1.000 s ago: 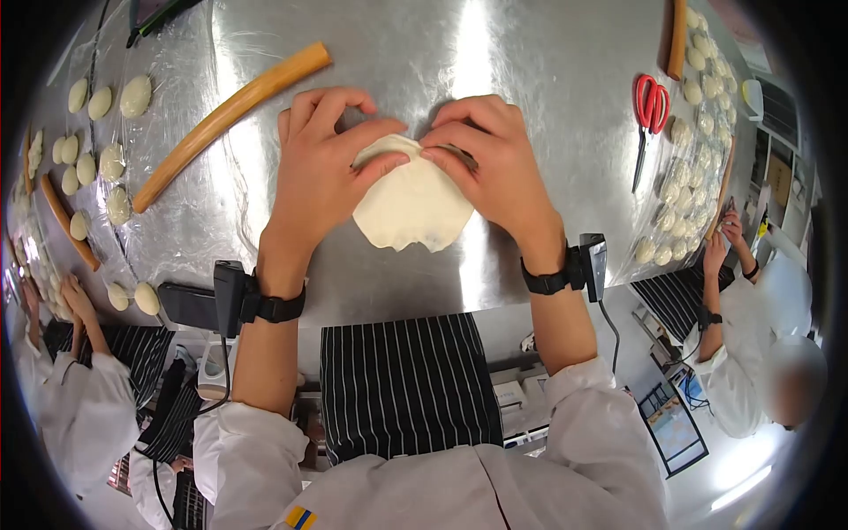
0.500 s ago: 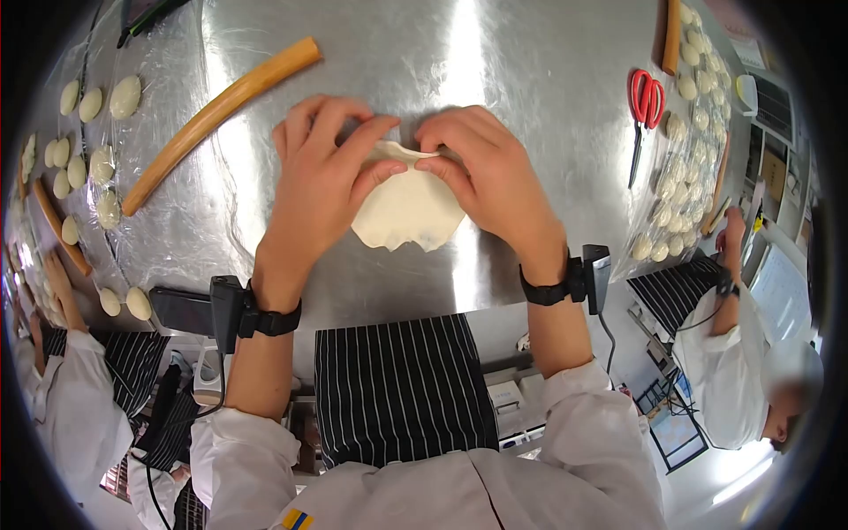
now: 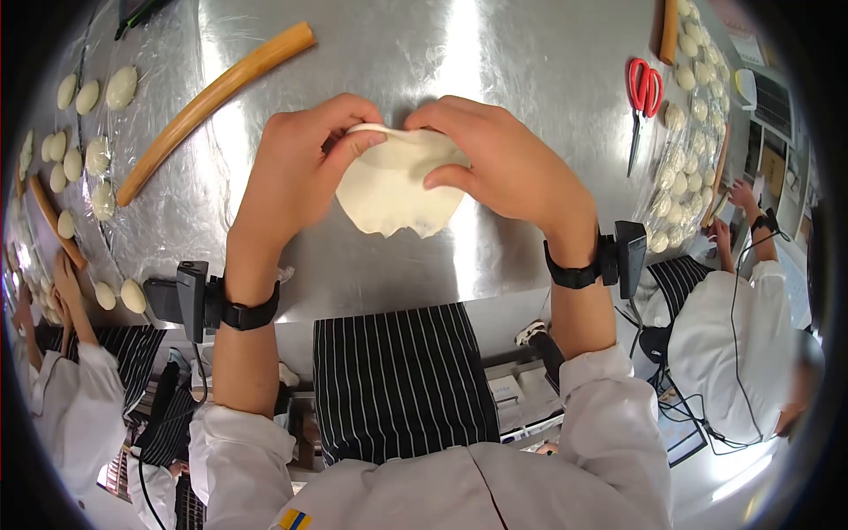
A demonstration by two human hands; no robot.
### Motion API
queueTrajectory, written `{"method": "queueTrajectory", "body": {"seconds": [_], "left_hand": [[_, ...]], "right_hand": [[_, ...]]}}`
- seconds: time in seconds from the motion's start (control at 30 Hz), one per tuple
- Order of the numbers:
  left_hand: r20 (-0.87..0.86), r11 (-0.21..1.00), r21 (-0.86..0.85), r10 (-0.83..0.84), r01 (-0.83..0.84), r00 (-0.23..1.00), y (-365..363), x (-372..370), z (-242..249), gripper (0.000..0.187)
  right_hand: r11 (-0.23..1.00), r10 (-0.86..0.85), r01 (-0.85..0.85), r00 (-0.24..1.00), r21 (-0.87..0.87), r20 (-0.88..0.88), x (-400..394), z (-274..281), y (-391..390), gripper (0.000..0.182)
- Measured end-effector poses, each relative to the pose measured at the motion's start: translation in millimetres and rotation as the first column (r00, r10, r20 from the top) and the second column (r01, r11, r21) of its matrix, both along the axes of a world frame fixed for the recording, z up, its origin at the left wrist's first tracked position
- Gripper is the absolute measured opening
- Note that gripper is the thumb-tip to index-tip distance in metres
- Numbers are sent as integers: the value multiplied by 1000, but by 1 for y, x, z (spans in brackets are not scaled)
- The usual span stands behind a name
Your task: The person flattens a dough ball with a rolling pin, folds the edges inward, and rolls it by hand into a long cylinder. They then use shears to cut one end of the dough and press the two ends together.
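Observation:
A flat, pale sheet of dough with a ragged lower edge hangs between my two hands above the metal table. My left hand pinches its upper left edge between thumb and fingers. My right hand is at the upper right edge, with its fingers behind the dough and its thumb lying on the front face, lower down. Along the top, the dough's rim is slightly curled.
A wooden rolling pin lies at the upper left of the metal table. Dough pieces sit at the left, more under plastic at the right. Red-handled scissors lie nearby. Co-workers stand at both sides.
My hands have moved slightly apart, and the dough's top edge is spread wider and raised. My right thumb has shifted down and right over the dough. The right co-worker's arms have moved.

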State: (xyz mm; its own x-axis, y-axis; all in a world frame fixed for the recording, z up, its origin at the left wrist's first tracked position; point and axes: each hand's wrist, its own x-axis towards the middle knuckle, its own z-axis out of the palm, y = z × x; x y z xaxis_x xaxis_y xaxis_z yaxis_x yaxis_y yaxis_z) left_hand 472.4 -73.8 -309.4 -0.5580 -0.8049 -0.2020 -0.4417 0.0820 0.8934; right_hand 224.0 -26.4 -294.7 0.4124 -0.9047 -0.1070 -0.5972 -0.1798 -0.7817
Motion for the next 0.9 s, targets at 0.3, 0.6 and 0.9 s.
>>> {"method": "queueTrajectory", "body": {"seconds": [0.3,0.6,0.9], "left_hand": [[-122,975,205,108,-82,987,4,-1,7,14],[-82,996,70,57,-52,995,3,1,-7,18],[-37,969,180,175,-166,984,-3,-10,1,20]], "right_hand": [[988,5,-9,1000,-155,-24,-7,1,2,19],[968,-188,174,980,179,69,-19,3,5,13],[880,-330,220,920,421,210,-33,-15,0,14]]}}
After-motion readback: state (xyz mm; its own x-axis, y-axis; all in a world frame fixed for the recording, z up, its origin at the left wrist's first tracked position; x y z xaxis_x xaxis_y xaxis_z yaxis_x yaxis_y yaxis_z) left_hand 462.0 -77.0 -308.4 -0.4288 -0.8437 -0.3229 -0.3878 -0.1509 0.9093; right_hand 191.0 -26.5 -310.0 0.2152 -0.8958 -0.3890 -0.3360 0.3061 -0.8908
